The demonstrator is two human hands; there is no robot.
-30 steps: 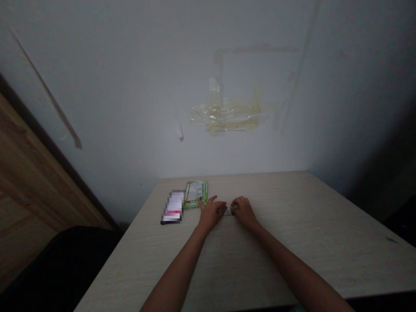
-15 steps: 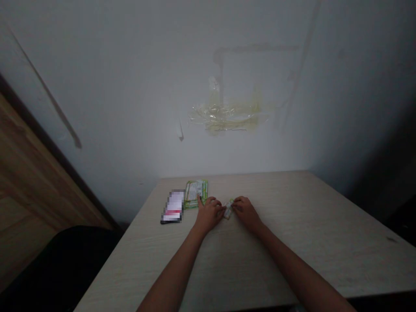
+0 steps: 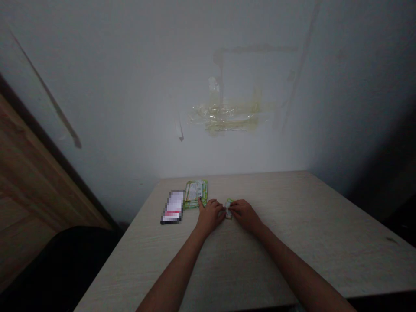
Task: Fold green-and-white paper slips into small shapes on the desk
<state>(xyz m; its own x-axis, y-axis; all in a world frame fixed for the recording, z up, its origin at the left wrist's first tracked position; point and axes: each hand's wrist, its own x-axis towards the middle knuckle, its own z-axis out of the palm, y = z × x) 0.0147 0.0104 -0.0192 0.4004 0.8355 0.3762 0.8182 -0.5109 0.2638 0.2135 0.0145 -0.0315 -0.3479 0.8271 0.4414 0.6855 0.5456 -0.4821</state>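
Closest, at the lower left, a dark shape (image 3: 65, 260) is sitting beside the near corner of the tabletop (image 3: 292, 216); the light is too dim to tell what it is. Both bare forearms are reaching forward from the bottom edge and drawing together toward the middle of the tabletop.

The left hand (image 3: 209, 214) and the right hand (image 3: 246, 214) are meeting over a small sachet (image 3: 228, 209), pale with a green edge. It is sitting between the two hands, at or just above the wood, and the hands are covering much of it. The left fingers (image 3: 217, 207) are curling in and pinching its left end, with the forefinger pointing away toward the wall. The right fingers (image 3: 236, 207) are closing on its right end. Both hands are lying palm down with the wrists low.

Just beyond the left hand, a bigger green packet (image 3: 196, 193) is lying flat, its near edge touching or almost touching the left forefinger. Beside it on the left, a flat dark-edged item (image 3: 173, 208) is lying on the wood; its face is blurred out.

The tabletop is showing pale wood grain and is running back to a white wall (image 3: 130, 86). Yellowed strips of old tape (image 3: 227, 116) are clinging to the wall above the hands. On the left, a brown wooden panel (image 3: 26, 173) is slanting along the wall. The right side of the room is fading into shadow.
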